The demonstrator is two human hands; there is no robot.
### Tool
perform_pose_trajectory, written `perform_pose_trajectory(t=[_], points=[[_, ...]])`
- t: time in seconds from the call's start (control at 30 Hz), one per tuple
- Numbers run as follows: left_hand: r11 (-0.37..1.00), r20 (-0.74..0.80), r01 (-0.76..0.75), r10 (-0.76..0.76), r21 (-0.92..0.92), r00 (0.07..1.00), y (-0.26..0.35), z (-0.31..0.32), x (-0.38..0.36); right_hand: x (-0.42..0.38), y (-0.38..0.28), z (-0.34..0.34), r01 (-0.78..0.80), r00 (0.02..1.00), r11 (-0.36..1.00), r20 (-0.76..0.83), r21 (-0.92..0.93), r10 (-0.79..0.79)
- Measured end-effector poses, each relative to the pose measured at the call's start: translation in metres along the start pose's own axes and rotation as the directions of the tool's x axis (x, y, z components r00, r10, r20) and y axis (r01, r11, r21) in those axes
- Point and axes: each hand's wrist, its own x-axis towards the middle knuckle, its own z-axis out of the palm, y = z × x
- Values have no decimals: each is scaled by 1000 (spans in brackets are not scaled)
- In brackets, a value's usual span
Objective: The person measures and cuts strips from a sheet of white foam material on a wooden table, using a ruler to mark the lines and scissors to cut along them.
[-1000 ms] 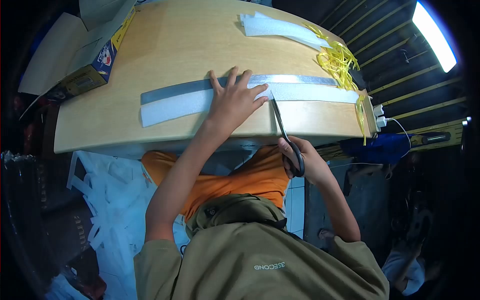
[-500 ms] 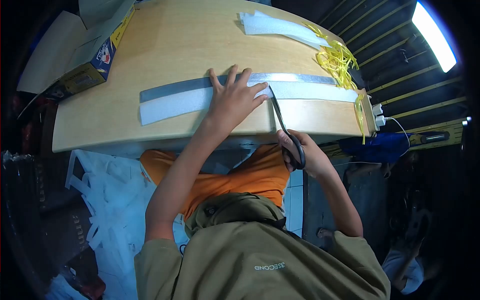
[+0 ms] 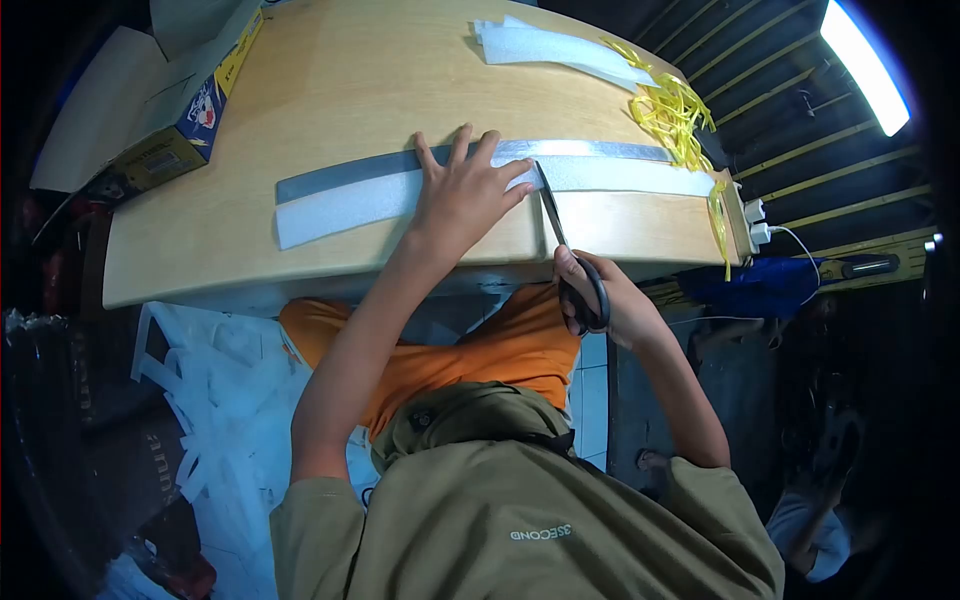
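A long strip of white foam sheet [image 3: 630, 178] lies across the table, along the near side of a flat metal ruler [image 3: 345, 176]. My left hand [image 3: 460, 200] presses down on both near their middle, fingers spread. From the table's front edge, my right hand [image 3: 622, 305] grips black-handled scissors [image 3: 553, 215], thumb and fingers at the handle loops. The blades point away from me and reach across the strip, just right of my left fingertips. Whether the blades are parted is hard to make out.
More white foam strips [image 3: 555, 50] and a tangle of yellow plastic ribbon [image 3: 675, 115] lie at the far right of the table [image 3: 330, 90]. An open cardboard box [image 3: 190, 110] stands far left. White plugs [image 3: 757, 232] stick out at the right edge. White scraps [image 3: 235, 400] cover the floor.
The view has shifted slightly. Both hands, the scissors and the foam strip keep nearly the same places relative to each other.
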Motion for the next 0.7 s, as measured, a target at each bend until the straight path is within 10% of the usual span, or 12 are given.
perform_pose_trajectory(t=[0.7], points=[[1000,16,0,0,22,1000,0,0,-1,-1,-10,-2,-36,999,994,-32,-101,33]])
